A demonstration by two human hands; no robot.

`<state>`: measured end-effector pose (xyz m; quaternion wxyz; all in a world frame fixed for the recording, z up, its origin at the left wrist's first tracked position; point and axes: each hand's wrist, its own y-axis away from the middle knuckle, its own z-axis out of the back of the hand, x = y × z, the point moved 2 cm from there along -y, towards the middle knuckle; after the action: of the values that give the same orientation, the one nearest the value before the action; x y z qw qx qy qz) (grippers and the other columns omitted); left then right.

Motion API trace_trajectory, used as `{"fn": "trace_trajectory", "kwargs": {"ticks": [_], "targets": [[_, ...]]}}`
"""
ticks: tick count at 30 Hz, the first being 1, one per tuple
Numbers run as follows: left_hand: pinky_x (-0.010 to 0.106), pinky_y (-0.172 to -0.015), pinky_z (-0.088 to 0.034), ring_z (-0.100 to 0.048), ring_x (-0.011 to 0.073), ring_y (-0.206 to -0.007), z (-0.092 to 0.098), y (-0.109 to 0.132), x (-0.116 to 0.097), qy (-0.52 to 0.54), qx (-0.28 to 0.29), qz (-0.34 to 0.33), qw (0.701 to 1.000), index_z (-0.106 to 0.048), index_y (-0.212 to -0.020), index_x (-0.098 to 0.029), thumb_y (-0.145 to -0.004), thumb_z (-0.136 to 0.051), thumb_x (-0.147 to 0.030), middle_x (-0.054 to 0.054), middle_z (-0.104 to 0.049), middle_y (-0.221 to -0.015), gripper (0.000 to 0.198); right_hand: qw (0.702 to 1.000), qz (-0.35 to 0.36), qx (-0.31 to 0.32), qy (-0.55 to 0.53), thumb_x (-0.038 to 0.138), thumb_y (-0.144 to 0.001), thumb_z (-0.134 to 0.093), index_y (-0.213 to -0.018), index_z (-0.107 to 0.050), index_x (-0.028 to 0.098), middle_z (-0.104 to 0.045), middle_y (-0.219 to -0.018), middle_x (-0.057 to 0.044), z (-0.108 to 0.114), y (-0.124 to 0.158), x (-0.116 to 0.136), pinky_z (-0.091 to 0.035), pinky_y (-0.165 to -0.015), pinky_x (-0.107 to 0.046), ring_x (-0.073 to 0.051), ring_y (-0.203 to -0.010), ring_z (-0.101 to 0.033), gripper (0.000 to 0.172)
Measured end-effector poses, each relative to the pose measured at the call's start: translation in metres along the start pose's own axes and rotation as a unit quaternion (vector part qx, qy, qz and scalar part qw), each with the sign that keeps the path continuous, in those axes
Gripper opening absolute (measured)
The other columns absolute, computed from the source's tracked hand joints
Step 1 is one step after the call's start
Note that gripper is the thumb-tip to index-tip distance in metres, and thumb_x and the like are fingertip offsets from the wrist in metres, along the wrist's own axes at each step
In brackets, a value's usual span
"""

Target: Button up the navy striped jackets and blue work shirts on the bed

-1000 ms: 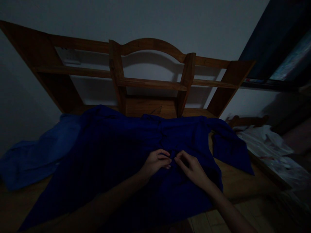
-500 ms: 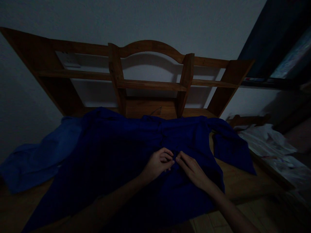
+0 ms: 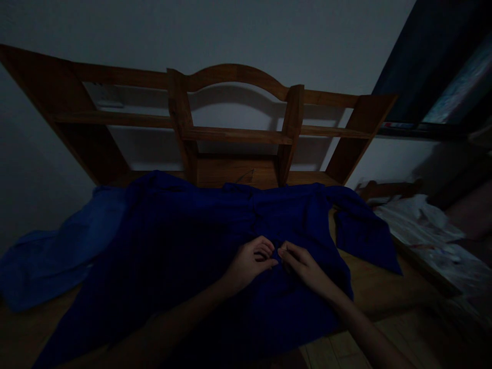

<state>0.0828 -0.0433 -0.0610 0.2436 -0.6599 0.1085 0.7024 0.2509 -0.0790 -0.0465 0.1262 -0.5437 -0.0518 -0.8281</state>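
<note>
A dark blue long-sleeved shirt (image 3: 184,246) lies spread out, its collar toward the back and one sleeve bent down at the right. Both hands meet at its front opening, right of the middle. My left hand (image 3: 254,259) has curled fingers, with thumb and fingertips closed on the edge of the cloth. Just beside it, my right hand (image 3: 302,261) pinches the same strip between thumb and forefinger. The fingertips almost touch each other. Any button between them is too dark and small to make out.
Under the shirt is a wooden desk (image 3: 369,282), with a wooden shelf unit (image 3: 238,134) behind it against the wall. A lighter blue cloth (image 3: 57,261) lies at the left. White plastic bags (image 3: 426,218) lie at the right, below a window (image 3: 449,97).
Both hands stay at the same spot on the shirt front. The left thumb has shifted slightly down and the right fingers are a little more bent. The view has turned very slightly.
</note>
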Motion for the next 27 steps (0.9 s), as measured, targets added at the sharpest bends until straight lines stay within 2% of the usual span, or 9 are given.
{"fn": "trace_trajectory", "kwargs": {"ticks": [4,10,13,16,19,21,24,27], "targets": [[0.023,-0.072,-0.048,-0.057,0.0122,-0.08,-0.002,0.002,-0.006,-0.032,-0.006,-0.027,0.999,-0.057,-0.091,-0.017,-0.072,-0.067,-0.022,0.002,-0.059,-0.086,0.022,0.999,-0.003,0.007,-0.037,0.046,-0.091,-0.04,-0.076,-0.048,0.017,-0.043,-0.063,0.004,0.001,-0.001,0.0,-0.029,-0.052,-0.021,-0.008,-0.055,-0.038,0.034],[0.022,-0.075,-0.046,-0.056,0.0121,-0.084,0.001,-0.003,-0.016,-0.039,0.019,-0.049,0.998,-0.055,-0.095,-0.017,-0.076,-0.06,-0.02,0.002,-0.058,-0.089,0.02,0.998,0.037,0.009,-0.05,0.043,-0.09,-0.043,-0.072,-0.047,0.016,-0.046,-0.063,0.003,0.008,-0.002,0.002,-0.033,-0.057,-0.021,-0.009,-0.059,-0.044,0.032],[0.021,-0.072,-0.046,-0.057,0.0116,-0.079,-0.001,-0.006,-0.024,-0.08,0.014,-0.06,0.995,-0.054,-0.097,-0.017,-0.08,-0.055,-0.021,0.002,-0.058,-0.084,0.018,0.996,0.071,-0.058,0.021,0.042,-0.089,-0.045,-0.074,-0.048,0.017,-0.046,-0.064,0.003,0.01,-0.003,0.003,-0.034,-0.056,-0.021,-0.01,-0.06,-0.044,0.03],[0.023,-0.072,-0.047,-0.058,0.0121,-0.077,-0.014,0.003,-0.043,-0.187,0.016,-0.098,0.977,-0.053,-0.105,-0.02,-0.084,-0.048,-0.023,0.002,-0.059,-0.084,0.021,0.973,0.122,-0.134,0.145,0.037,-0.089,-0.046,-0.081,-0.052,0.018,-0.051,-0.07,0.001,0.012,0.003,0.012,-0.038,-0.061,-0.023,-0.011,-0.064,-0.048,0.021],[0.03,-0.085,-0.046,-0.057,0.0168,-0.094,-0.019,0.034,-0.064,-0.345,0.02,-0.14,0.928,-0.048,-0.119,-0.024,-0.085,-0.047,-0.027,0.004,-0.06,-0.102,0.034,0.939,0.17,-0.161,0.252,0.032,-0.089,-0.045,-0.099,-0.054,0.02,-0.057,-0.089,-0.004,0.016,0.026,0.026,-0.043,-0.077,-0.029,-0.016,-0.083,-0.054,0.018],[0.038,-0.096,-0.04,-0.049,0.0224,-0.113,-0.007,0.066,-0.069,-0.463,0.029,-0.148,0.873,-0.042,-0.128,-0.026,-0.083,-0.05,-0.028,0.007,-0.053,-0.122,0.046,0.913,0.185,-0.168,0.321,0.029,-0.087,-0.046,-0.11,-0.052,0.021,-0.055,-0.105,-0.008,0.024,0.053,0.03,-0.041,-0.09,-0.035,-0.02,-0.1,-0.051,0.025],[0.045,-0.101,-0.034,-0.039,0.0275,-0.125,0.036,0.118,-0.061,-0.619,0.066,-0.094,0.777,-0.039,-0.133,-0.027,-0.075,-0.048,-0.01,0.009,-0.04,-0.138,0.061,0.887,0.175,-0.151,0.4,0.023,-0.08,-0.051,-0.116,-0.051,0.022,-0.048,-0.121,-0.009,0.042,0.094,0.016,-0.035,-0.1,-0.043,-0.025,-0.116,-0.043,0.037],[0.048,-0.098,-0.036,-0.043,0.0294,-0.121,0.083,0.157,-0.051,-0.707,0.063,0.012,0.704,-0.043,-0.132,-0.026,-0.068,-0.045,-0.003,0.01,-0.044,-0.135,0.067,0.873,0.15,-0.145,0.441,0.017,-0.073,-0.05,-0.126,-0.045,0.023,-0.042,-0.13,-0.01,0.062,0.119,-0.017,-0.034,-0.101,-0.045,-0.026,-0.124,-0.037,0.053]]}}
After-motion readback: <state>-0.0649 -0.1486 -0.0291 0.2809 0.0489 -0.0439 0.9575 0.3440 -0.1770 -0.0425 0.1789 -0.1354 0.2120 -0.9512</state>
